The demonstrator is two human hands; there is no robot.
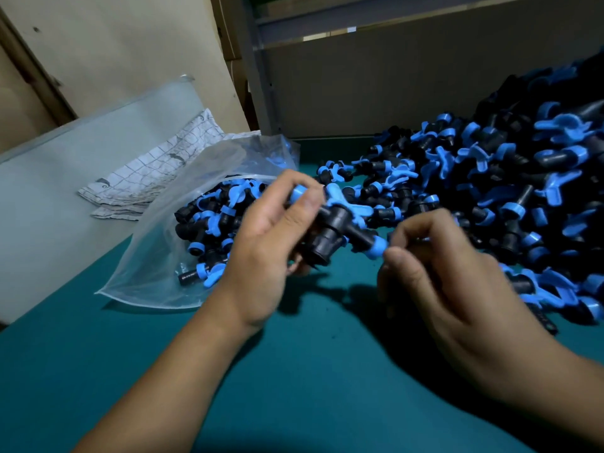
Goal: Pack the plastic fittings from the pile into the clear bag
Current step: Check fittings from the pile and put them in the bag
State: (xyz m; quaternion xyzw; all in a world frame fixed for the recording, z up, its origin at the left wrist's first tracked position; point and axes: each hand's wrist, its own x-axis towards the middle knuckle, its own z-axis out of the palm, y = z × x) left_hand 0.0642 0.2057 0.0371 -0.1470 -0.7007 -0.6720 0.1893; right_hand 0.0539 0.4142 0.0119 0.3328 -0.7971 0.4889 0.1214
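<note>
**Teal tabletop, fittings pile and bag**

Teal tabletop [310,371] spreading under both hands, beige wall panels behind. Lying at left, mouth facing the pile: clear bag [153,276], already part-filled with black and blue pieces. Heaping up at right: pile of plastic fittings [510,188]. Curling around a held fitting [336,230] above the tabletop, between bag and pile: left hand [271,243]. Pinching that same fitting's blue end with thumb and fingertips: right hand [447,276]. Resting behind the bag: folded checked cloth [153,168].
</note>
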